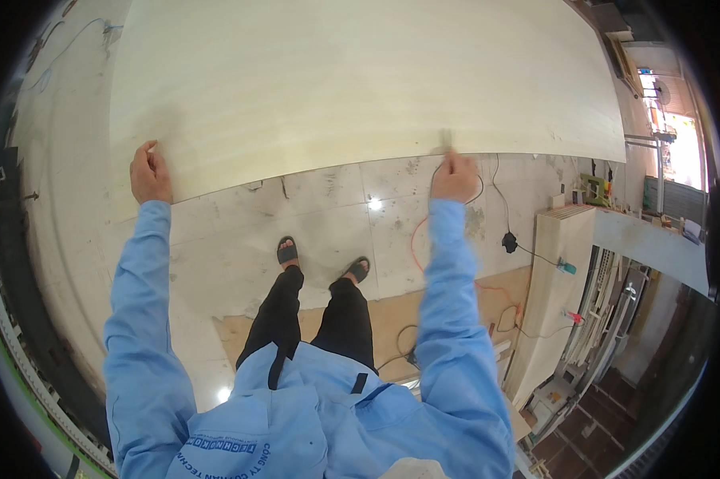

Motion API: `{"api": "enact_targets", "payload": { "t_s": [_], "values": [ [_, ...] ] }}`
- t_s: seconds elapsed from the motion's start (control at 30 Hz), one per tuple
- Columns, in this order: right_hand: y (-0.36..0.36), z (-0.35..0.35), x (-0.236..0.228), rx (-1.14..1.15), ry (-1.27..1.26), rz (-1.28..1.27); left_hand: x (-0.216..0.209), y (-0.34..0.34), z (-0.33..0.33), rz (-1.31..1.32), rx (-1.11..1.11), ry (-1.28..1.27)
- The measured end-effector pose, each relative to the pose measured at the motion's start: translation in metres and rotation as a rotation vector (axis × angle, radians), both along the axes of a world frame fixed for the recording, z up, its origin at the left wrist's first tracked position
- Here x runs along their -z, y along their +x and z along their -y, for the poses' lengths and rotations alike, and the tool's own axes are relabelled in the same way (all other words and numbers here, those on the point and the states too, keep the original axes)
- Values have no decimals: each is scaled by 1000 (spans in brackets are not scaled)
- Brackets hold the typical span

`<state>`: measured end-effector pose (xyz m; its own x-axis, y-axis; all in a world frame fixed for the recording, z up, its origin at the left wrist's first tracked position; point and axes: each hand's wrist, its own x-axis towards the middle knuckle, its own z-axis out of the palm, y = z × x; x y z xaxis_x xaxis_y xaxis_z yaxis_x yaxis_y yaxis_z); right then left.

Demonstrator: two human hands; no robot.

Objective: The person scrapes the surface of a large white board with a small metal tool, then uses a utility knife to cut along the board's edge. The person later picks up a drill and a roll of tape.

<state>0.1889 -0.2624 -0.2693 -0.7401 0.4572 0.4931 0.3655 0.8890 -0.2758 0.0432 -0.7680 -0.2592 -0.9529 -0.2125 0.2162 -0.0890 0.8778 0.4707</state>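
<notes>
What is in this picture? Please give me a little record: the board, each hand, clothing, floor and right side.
Board: large pale board, broad face up; its support is hidden
Left hand: left hand at the near edge, by the left corner; grip unclear
Right hand: right hand at the near edge, farther right; fingertips blurred
Clothing: blue shirt, black trousers, dark sandals
Floor: pale tiles, brown sheet
Right side: stacked pale panels

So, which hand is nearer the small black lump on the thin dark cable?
Right. The right hand shows close up-left of the black lump; the left hand is much farther left.
</notes>
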Motion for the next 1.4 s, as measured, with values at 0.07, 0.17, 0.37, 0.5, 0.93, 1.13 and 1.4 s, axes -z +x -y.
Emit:
{"api": "enact_targets", "payload": {
  "t_s": [0.07, 0.17, 0.37, 0.5, 0.93, 1.13, 1.4],
  "values": [
    [-1, 62, 16, -73, 55, -47, 9, 1, 13, -111, 111, -93],
    [-5, 159, 29, -208, -161, -116, 15, 5, 7, -79, 66, -119],
    [-6, 72, -10, -133, -37, -167, 0, 4, -4, -70, 49, -104],
    [0, 34, -7, 54, -123, -148, 13, 4, 5, -77, 63, -103],
    [-12, 184, -3, -379, -284, -168, 3, 10, -4, -163, 89, -75],
    [-9, 191, 0, -391, -262, -184, 12, 8, -3, -133, 61, -116],
    [-7, 112, -2, -229, -187, -126, 32, -5, 14, -196, 95, -175]
  ]
}}
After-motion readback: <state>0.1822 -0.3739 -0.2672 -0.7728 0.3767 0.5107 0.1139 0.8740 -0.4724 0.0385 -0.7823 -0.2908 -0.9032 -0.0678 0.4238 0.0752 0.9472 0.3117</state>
